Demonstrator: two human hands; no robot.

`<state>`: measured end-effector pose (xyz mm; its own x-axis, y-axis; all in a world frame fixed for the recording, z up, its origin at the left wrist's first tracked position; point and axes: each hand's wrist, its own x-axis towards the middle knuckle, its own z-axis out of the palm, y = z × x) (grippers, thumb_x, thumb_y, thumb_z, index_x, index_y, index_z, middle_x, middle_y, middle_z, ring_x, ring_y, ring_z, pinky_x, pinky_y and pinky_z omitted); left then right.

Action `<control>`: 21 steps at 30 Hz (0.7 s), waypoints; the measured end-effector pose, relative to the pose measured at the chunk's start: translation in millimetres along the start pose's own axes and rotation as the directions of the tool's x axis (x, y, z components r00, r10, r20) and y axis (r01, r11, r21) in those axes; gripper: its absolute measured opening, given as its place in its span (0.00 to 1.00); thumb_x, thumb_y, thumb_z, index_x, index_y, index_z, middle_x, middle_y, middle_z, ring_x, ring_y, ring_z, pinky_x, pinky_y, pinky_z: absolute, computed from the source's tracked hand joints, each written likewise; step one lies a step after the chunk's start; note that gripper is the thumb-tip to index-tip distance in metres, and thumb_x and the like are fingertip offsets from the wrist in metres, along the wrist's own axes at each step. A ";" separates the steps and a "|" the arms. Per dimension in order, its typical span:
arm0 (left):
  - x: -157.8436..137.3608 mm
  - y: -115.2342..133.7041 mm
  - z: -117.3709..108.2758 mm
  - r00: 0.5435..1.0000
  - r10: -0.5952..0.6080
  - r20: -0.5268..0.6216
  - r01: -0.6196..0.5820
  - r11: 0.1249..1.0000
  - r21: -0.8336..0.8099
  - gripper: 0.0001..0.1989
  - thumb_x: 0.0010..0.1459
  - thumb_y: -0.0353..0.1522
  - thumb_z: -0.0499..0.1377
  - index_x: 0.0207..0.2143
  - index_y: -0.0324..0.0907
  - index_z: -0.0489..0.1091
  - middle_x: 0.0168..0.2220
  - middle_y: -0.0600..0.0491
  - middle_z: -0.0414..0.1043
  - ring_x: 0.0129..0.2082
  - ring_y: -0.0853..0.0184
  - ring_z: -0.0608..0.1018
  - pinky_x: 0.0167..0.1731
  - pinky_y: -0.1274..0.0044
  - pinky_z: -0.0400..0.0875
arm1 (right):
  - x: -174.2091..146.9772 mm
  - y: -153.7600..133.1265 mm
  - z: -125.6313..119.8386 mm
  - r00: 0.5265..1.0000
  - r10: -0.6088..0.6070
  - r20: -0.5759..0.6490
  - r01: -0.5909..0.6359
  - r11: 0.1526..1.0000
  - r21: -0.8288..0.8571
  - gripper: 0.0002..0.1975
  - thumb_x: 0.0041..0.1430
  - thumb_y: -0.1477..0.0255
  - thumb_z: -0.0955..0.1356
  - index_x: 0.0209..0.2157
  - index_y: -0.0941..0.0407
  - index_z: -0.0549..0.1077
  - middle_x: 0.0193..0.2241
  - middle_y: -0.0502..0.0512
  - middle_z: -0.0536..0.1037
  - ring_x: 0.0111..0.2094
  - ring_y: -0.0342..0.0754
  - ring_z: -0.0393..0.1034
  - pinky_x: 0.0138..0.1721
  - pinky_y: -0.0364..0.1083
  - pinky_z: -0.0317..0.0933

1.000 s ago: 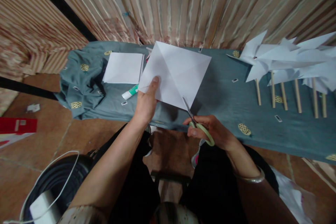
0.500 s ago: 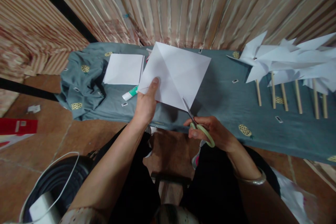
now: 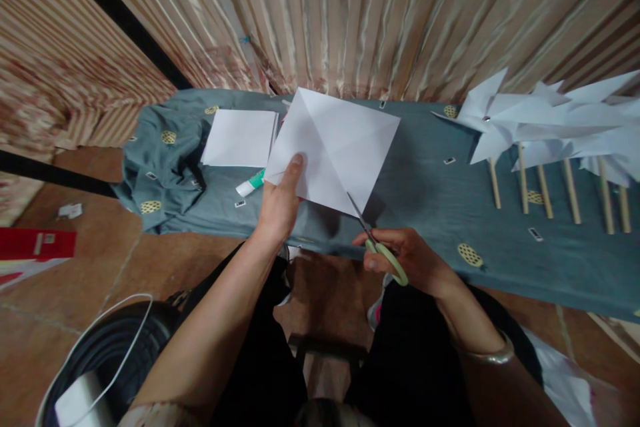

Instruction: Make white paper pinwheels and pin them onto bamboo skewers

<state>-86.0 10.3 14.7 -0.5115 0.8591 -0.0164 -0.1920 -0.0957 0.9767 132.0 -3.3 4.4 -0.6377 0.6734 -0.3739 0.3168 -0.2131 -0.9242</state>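
A square sheet of white paper (image 3: 345,140) with diagonal crease lines is held up above the cloth-covered table. My left hand (image 3: 283,197) grips its left corner, thumb on top and the other fingers hidden underneath. In my right hand (image 3: 400,253) is a pair of scissors (image 3: 385,255) with pale green handles. Their blades lie at the sheet's near corner, along a crease running toward the middle. A green and white glue stick (image 3: 250,183) lies just left of my left hand, partly under the paper. Behind it rests a stack of white paper (image 3: 240,139).
Several white paper pinwheels (image 3: 493,117) on wooden sticks lie at the table's right. The grey-green tablecloth (image 3: 430,200) is bunched at the left end. Pleated curtains (image 3: 340,20) hang behind. A black round stool (image 3: 130,340) with a white device and cable stands at lower left.
The whole view has shifted slightly, with the table now a little lower in it. Both hands, the paper and the scissors keep nearly the same positions relative to one another.
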 end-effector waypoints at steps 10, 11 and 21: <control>0.4 -1.4 -1.8 1.000 -0.014 -0.020 0.014 1.000 -0.002 0.18 0.58 0.37 0.62 0.49 0.40 0.72 0.53 0.48 0.74 0.60 0.57 0.70 0.64 0.68 0.58 | -0.2 1.4 1.2 0.999 0.048 -0.013 -0.047 0.997 0.054 0.19 0.43 0.59 0.75 0.35 0.56 0.78 0.21 0.49 0.75 0.22 0.42 0.66 0.25 0.42 0.59; 0.2 -1.4 -1.8 1.000 -0.018 -0.024 0.017 1.000 -0.003 0.18 0.58 0.37 0.62 0.49 0.40 0.72 0.54 0.48 0.74 0.60 0.58 0.71 0.64 0.68 0.58 | -0.3 1.3 1.5 0.999 0.053 -0.012 -0.052 0.997 0.061 0.19 0.43 0.59 0.75 0.35 0.56 0.78 0.21 0.49 0.76 0.23 0.42 0.67 0.25 0.42 0.59; 0.7 -0.9 -1.2 0.999 -0.038 -0.026 0.038 0.999 -0.018 0.22 0.55 0.40 0.63 0.51 0.42 0.71 0.54 0.47 0.75 0.57 0.57 0.74 0.61 0.66 0.64 | -0.6 -4.3 2.9 0.993 0.111 -0.026 -0.108 0.990 0.093 0.21 0.40 0.57 0.76 0.33 0.57 0.76 0.19 0.49 0.76 0.20 0.42 0.67 0.22 0.41 0.59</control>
<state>-87.2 10.4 13.5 -0.5257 0.8486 -0.0594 -0.2261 -0.0721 0.9714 129.0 -4.8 8.3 -0.5800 0.6637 -0.4723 0.3173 -0.3500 -0.8814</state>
